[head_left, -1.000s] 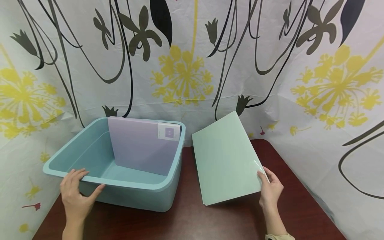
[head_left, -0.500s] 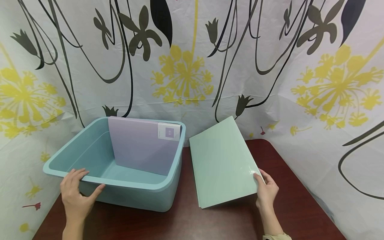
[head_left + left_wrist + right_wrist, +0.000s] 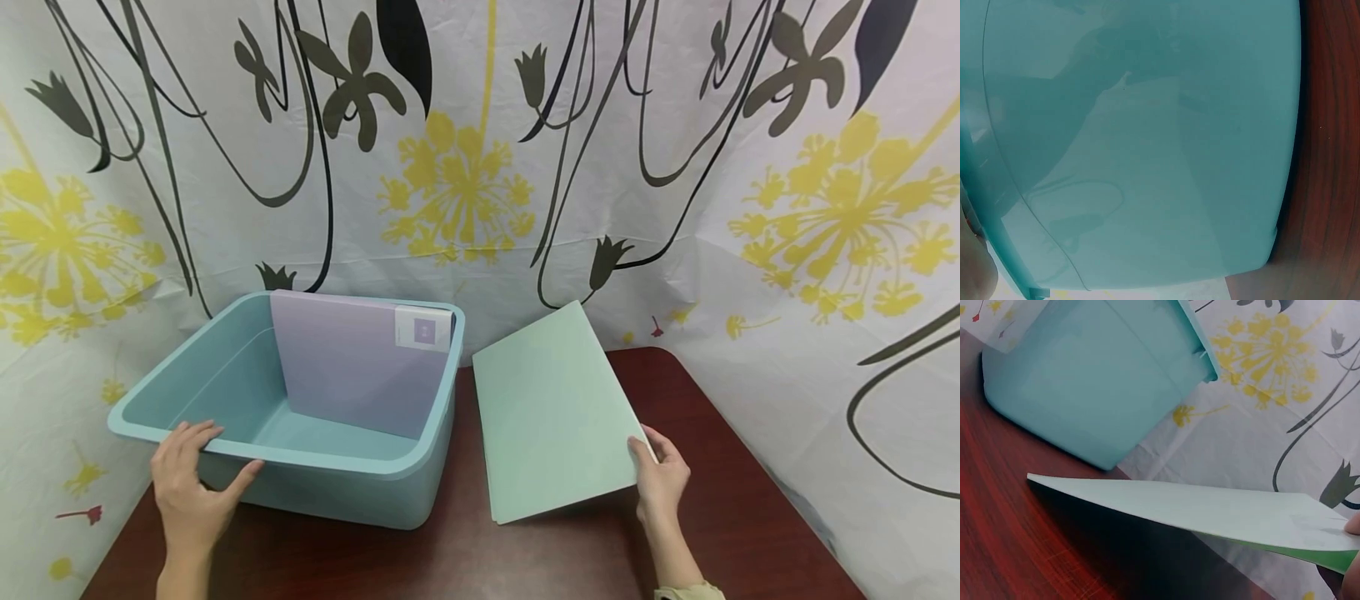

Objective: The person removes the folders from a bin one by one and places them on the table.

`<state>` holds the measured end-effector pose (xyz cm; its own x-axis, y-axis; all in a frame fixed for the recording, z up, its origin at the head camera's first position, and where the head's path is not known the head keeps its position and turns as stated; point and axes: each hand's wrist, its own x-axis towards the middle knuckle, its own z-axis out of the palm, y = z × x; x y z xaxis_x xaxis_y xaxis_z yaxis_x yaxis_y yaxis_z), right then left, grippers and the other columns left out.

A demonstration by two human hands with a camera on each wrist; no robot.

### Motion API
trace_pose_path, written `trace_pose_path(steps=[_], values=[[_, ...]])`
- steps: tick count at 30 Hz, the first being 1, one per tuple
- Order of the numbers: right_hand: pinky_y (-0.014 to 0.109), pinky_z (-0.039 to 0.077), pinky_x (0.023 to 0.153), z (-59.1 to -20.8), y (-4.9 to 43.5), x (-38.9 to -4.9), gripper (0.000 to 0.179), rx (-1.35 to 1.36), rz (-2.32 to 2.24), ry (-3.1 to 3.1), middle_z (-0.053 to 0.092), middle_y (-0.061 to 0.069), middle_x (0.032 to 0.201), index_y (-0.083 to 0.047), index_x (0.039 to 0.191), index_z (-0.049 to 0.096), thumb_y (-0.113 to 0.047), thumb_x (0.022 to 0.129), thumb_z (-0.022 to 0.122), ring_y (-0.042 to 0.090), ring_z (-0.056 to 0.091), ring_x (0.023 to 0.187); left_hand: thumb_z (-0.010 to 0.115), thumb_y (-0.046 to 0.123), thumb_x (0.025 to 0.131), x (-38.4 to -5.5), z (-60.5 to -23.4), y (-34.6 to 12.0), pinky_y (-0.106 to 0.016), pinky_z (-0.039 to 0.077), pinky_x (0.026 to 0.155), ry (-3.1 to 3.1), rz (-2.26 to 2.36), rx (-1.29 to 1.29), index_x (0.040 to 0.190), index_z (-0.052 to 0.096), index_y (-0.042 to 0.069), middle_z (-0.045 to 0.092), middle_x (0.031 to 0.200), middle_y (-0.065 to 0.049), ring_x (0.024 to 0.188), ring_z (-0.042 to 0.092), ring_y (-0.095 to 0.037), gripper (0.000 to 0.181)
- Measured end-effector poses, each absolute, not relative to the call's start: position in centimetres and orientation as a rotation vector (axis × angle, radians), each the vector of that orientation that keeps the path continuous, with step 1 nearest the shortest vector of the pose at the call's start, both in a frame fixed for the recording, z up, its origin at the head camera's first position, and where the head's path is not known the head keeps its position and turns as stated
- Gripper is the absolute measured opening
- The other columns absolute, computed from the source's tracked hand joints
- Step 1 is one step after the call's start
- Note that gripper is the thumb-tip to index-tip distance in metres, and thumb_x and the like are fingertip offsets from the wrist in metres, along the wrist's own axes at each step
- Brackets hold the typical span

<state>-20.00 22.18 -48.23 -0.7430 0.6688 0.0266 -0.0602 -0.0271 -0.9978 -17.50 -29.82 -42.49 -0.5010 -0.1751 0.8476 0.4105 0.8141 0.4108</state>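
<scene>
Item under handling: a pale green folder (image 3: 558, 417), located right of the tub (image 3: 330, 493) and apart from it, tilted with its right side raised above the bench (image 3: 551, 562). The right hand (image 3: 663, 475) pinches that edge, thumb on the upper face. The left hand (image 3: 183, 483) holds the tub's near rim, fingers bent over it, thumb outside.

Step in hand, as judged: handling the green folder while the tub is steadied. The next move calls for a firm pinch and level support, since the sheet appears thin and liable to flex. Whether its lower left corner bears on the bench cannot be confirmed from these angles.

Materials: the folder is smooth, flat and rectangular, with a brighter green layer beneath. The tub is blue moulded plastic, round-cornered, its rim flared. Inside, a lilac folder (image 3: 360, 367) stands upright, bearing a white label (image 3: 422, 329). The bench is dark red, wood-grained.
</scene>
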Motion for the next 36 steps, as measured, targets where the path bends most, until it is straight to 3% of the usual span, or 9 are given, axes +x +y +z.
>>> trace_pose_path(steps=[6,16,36], values=[[0.015,0.048,0.054,-48.2,22.2,-20.0,0.03,-0.663,1.781,-1.827,0.058,-0.013,0.086,0.0,0.112,0.06,-0.007,0.083,0.062,-0.002,0.056,0.069,0.057,0.07,0.069,-17.6,-42.4,-29.7,-0.048,0.018,0.106,-1.948,-0.724,-0.181,0.1,0.057,-0.013,0.054,0.103,-0.031,0.116,0.038,-0.046,0.088],[0.012,0.045,0.055,-48.8,22.6,-20.1,0.032,-0.612,1.668,-1.973,0.057,0.014,0.111,0.0,0.114,0.058,-0.011,0.084,0.062,-0.005,0.052,0.071,0.059,0.07,0.068,-17.6,-42.6,-29.8,-0.048,0.018,0.106,-1.937,-0.731,-0.184,0.1,0.058,-0.011,0.054,0.103,-0.031,0.117,0.038,-0.044,0.087],[0.01,0.041,0.058,-49.6,22.1,-19.4,0.035,-0.578,1.591,-2.115,0.058,0.017,0.111,-0.001,0.114,0.057,-0.015,0.083,0.065,-0.004,0.048,0.073,0.059,0.071,0.067,-17.7,-42.7,-29.8,-0.047,0.019,0.106,-1.917,-0.743,-0.18,0.099,0.059,-0.009,0.055,0.103,-0.03,0.119,0.039,-0.041,0.087]])
